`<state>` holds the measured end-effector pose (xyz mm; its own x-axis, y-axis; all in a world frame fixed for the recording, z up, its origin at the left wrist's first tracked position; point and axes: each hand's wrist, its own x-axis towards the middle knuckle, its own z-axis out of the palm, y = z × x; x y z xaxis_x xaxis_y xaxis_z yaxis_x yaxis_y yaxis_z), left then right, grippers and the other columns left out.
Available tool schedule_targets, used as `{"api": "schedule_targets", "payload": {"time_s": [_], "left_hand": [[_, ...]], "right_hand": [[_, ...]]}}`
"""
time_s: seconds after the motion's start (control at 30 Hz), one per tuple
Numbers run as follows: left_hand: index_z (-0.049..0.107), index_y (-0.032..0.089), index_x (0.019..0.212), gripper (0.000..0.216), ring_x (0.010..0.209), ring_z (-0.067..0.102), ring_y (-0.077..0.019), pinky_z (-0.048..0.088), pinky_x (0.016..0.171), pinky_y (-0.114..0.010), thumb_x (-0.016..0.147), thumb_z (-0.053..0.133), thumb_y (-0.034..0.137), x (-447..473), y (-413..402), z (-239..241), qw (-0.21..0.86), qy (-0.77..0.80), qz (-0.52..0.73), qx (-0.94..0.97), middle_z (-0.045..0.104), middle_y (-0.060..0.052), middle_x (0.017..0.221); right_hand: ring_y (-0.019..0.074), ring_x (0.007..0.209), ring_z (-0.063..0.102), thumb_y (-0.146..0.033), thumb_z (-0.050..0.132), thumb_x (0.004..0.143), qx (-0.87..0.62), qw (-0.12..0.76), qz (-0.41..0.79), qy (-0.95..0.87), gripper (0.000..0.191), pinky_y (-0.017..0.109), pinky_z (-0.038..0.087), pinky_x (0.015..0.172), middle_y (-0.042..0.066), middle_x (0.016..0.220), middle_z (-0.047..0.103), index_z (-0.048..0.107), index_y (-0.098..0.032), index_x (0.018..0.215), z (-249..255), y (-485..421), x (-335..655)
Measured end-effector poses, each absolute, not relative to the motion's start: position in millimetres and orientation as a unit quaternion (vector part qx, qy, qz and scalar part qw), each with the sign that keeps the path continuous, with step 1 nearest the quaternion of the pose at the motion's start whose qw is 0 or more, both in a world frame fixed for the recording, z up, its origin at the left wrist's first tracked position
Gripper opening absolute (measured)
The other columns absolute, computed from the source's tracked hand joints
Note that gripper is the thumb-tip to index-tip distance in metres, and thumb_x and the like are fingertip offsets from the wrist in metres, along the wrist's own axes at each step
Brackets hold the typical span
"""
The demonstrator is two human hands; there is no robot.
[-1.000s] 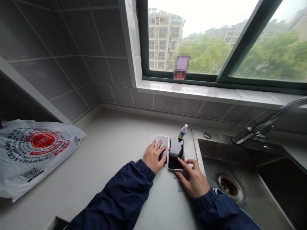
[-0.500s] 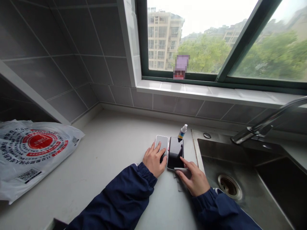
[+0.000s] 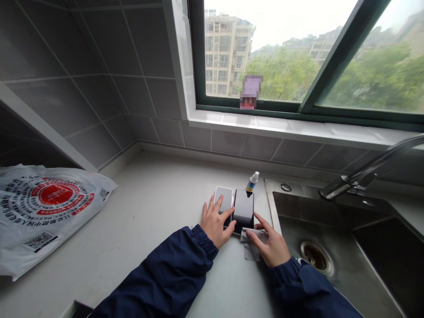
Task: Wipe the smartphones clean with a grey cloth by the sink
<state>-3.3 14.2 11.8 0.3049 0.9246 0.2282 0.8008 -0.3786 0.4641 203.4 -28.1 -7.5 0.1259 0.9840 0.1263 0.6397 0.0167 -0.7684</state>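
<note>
From my remote post, nearest to the lens I have two navy-blue fabric sleeves coming in from the bottom edge. Right hand: fingers closed on a thin, folded grey cloth, thumb on top of it, index fingertip by the right edge of the black-faced rectangular phone. Part of the cloth hangs below the thumb, its upper edge at the phone's lower end. Left hand: fingers spread and gripping nothing, laid over the white-edged rectangular phone, index finger and thumb reaching to the left side of the black-faced one. Both phones lie face up, side by side, on the pale smooth tabletop, a light reflection across the dark glass. Just past its top end I log a small white plastic bottle with a blue-and-yellow label. Off left, a white plastic bag with red and black print; right, a stainless-steel sink and a curved chrome faucet. Behind run grey wall tiles, then a dark-green window frame; outside, green trees and a beige multi-storey building.
</note>
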Motion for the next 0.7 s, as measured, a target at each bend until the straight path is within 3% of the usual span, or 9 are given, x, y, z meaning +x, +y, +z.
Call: {"api": "schedule_targets", "payload": {"time_s": [0.23,0.43,0.7], "left_hand": [[0.057,0.036,0.127,0.042,0.143,0.019,-0.0365,0.023,0.11,-0.063,0.085,0.054,0.04,-3.3,14.1,10.2,0.133,0.541,0.236,0.796,0.026,-0.004,0.156],[0.056,0.035,0.128,0.043,0.144,0.019,-0.0368,0.025,0.11,-0.062,0.085,0.054,0.04,-3.3,13.8,8.8,0.138,0.54,0.237,0.796,0.025,-0.005,0.157],[0.052,0.031,0.132,0.045,0.144,0.018,-0.0354,0.025,0.111,-0.059,0.087,0.051,0.038,-2.6,13.5,9.2,0.137,0.541,0.244,0.793,0.022,-0.005,0.158]], "right_hand": [[0.0234,0.088,0.068,-0.054,0.06,0.08,-0.609,0.406,0.341,-0.59,0.065,0.04,0.051,0.087,0.008,0.093,0.071,0.053,-0.016,0.133,-15.5,-24.0,198.5],[0.0276,0.099,0.065,-0.058,0.065,0.076,-0.585,0.418,0.377,-0.584,0.053,0.046,0.047,0.095,0.011,0.107,0.071,0.07,-0.018,0.11,-10.7,-22.3,195.4],[0.0264,0.099,0.065,-0.056,0.066,0.075,-0.59,0.425,0.392,-0.563,0.044,0.042,0.045,0.097,0.008,0.1,0.072,0.073,-0.02,0.1,-5.4,-22.6,197.9]]}}
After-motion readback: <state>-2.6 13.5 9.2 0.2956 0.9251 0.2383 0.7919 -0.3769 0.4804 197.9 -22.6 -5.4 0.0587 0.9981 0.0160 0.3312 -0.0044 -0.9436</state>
